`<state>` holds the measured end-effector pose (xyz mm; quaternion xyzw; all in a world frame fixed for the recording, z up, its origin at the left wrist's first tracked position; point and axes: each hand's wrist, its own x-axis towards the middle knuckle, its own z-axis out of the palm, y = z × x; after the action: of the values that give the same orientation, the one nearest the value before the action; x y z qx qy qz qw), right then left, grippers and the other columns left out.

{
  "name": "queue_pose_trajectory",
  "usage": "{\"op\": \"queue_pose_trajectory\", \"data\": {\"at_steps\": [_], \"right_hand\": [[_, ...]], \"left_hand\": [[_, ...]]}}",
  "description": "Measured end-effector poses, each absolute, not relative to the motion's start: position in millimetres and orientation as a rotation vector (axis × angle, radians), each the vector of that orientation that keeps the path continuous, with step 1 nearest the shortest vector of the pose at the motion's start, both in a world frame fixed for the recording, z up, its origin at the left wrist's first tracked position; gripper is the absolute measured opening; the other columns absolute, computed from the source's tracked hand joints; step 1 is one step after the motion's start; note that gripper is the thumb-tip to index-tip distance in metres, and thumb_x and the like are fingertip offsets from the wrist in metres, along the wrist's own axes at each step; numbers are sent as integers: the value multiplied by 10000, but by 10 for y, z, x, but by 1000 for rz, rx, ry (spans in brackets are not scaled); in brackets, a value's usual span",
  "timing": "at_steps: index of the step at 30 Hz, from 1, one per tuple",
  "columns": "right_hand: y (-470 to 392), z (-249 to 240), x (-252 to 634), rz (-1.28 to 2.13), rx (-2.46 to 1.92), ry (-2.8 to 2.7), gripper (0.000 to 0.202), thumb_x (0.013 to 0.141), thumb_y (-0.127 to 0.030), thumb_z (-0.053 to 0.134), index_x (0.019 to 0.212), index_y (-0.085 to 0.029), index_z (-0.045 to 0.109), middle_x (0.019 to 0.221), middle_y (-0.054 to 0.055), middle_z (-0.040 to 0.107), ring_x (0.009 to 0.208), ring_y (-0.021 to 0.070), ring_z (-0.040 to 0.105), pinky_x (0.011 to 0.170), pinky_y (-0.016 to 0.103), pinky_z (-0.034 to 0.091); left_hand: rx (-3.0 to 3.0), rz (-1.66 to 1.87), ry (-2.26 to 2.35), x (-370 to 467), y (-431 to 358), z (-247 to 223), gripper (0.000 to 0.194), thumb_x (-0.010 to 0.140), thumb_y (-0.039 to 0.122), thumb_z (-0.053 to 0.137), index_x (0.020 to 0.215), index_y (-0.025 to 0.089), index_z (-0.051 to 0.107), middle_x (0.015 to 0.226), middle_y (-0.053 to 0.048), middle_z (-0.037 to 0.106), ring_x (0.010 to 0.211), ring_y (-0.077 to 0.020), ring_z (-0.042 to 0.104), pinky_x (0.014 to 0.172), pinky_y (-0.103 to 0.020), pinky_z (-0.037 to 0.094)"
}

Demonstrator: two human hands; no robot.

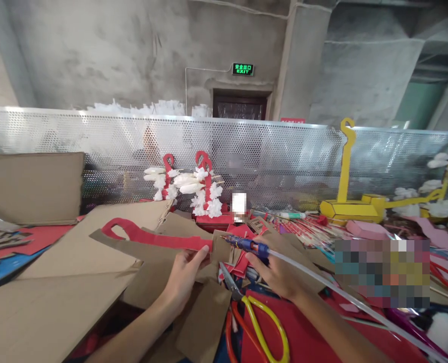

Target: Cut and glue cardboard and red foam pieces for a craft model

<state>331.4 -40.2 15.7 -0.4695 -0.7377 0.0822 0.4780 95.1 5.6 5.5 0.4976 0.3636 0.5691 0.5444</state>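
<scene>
My left hand (184, 275) pinches the right end of a red paper-faced cardboard strip (159, 239), whose left end curls into a hook. Past my left thumb, its bare brown cardboard end (220, 249) sticks out. My right hand (277, 269) is wrapped round a blue hot glue gun (246, 245) that points left. Its tip is close to the bare cardboard end; whether they touch I cannot tell. From the gun's back, a long translucent glue stick (333, 288) runs down to the right. Below the hands lies a pair of scissors (265, 322) with yellow and red handles.
Large cardboard sheets (76, 257) cover the left side. At the back stand red hook-shaped pieces (208, 184) with white flowers and a yellow hooked stand (344, 171). A perforated metal panel (269, 156) rises behind. Red paper (288, 333) and thin sticks (307, 227) lie about.
</scene>
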Motion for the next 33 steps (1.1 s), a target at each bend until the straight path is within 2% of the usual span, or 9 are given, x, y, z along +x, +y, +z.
{"op": "queue_pose_trajectory", "data": {"at_steps": [6, 15, 22, 33], "right_hand": [[-375, 90, 3335, 260, -1200, -1789, 310, 1015, -506, 504, 939, -220, 593, 884, 40, 669, 844, 230, 628, 787, 337, 468], [-333, 35, 3374, 187, -1214, -1791, 332, 1033, -513, 468, 916, -225, 585, 895, 48, 648, 875, 238, 625, 825, 343, 470], [-314, 23, 3388, 179, -1244, -1745, 317, 1022, -512, 488, 982, -219, 603, 884, 52, 683, 849, 249, 653, 789, 339, 486], [-303, 11, 3374, 138, -1276, -1721, 353, 1009, -509, 501, 943, -202, 662, 812, 57, 703, 800, 260, 677, 732, 324, 493]], "left_hand": [[1256, 1303, 873, 964, 9, 117, 460, 668, 562, 855, 808, 127, 809, 887, -128, 818, 951, -331, 754, 983, -425, 566], [1290, 1279, 892, 976, 0, 107, 386, 684, 528, 850, 760, 153, 799, 821, -112, 811, 928, -321, 762, 915, -390, 594], [1306, 1284, 913, 988, -15, 124, 445, 651, 552, 870, 790, 133, 810, 830, -104, 812, 869, -294, 757, 873, -364, 603], [1306, 1281, 923, 974, -9, 104, 453, 662, 566, 862, 786, 135, 802, 838, -114, 810, 882, -298, 764, 885, -365, 593]]}}
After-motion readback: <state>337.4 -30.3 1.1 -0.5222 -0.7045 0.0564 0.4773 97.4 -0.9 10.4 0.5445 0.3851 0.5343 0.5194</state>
